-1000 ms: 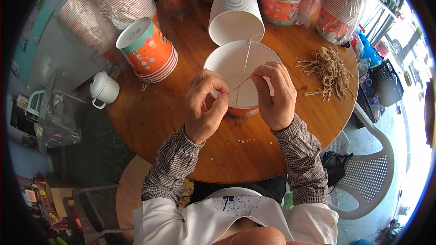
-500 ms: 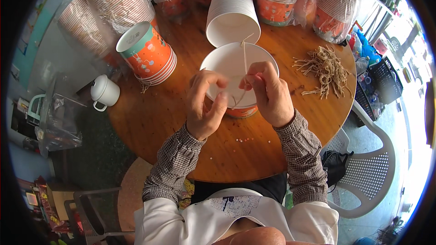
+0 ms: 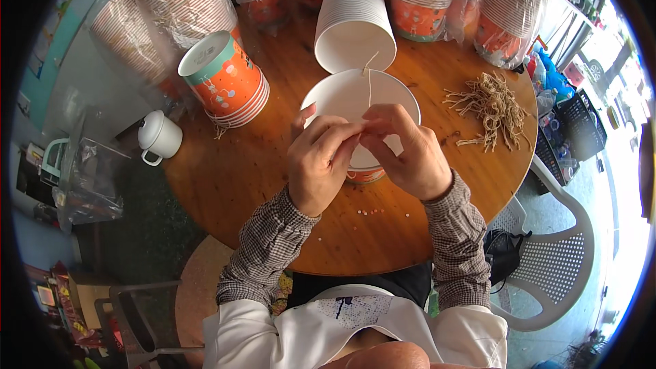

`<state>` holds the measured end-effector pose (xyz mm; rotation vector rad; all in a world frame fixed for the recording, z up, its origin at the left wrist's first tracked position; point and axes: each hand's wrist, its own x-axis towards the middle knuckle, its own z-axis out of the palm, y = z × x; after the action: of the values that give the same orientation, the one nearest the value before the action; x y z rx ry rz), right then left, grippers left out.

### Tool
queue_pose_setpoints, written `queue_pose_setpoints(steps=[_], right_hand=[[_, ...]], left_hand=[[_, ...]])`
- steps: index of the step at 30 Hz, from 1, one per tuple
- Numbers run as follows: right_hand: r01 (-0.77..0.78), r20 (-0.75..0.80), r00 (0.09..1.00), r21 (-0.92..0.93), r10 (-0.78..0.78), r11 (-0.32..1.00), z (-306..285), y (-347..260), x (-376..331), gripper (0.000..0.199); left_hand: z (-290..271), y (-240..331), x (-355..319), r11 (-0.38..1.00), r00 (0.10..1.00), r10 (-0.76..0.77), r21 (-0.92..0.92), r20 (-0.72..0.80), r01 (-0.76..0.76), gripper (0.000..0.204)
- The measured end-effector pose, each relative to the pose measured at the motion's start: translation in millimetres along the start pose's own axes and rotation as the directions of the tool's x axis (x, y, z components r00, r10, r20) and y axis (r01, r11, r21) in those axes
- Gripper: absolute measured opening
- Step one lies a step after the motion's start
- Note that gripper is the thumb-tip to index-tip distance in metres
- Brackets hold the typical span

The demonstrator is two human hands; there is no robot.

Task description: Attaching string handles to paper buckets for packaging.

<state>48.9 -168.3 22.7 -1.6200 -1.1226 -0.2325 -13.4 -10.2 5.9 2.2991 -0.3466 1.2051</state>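
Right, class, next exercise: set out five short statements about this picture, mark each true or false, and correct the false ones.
1. The left hand and right hand are close together at the fingertips. True.
2. The heap of strings lies to the left of the open tub below the hands. False: it lies to the tub's right.
3. A string shows at the tub's far rim. True.
4. The perforated chair is on the person's left. False: it is on their right.
5. The white mug has a handle. True.
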Motion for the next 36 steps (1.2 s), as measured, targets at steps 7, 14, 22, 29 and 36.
queue_pose_setpoints(steps=[7,14,22,29,36], right_hand=[[0.144,-0.040,0.986,-0.293,-0.163,0.945,-8,7,-1,0.024],[0.039,-0.349,0.902,-0.519,-0.254,0.854,-37,44,10,0.015],[-0.119,-0.408,0.905,-0.518,-0.123,0.847,-44,78,7,0.009],[-0.121,-0.325,0.945,-0.391,-0.014,0.912,-31,100,-2,0.015],[0.068,-0.164,0.973,-0.468,-0.162,0.881,-4,84,-11,0.023]], left_hand=[[-2,8,2,0.998,0.995,-0.060,0.012,0.076,0.060,0.010],[-4,6,-2,0.992,0.983,-0.089,-0.071,0.162,0.102,0.011],[0,8,-3,0.999,0.985,-0.022,-0.040,0.172,0.030,0.013],[5,3,-4,0.983,0.979,0.093,0.141,0.181,-0.119,0.017],[-3,-15,-1,0.925,0.993,0.079,0.363,0.092,-0.107,0.017]])
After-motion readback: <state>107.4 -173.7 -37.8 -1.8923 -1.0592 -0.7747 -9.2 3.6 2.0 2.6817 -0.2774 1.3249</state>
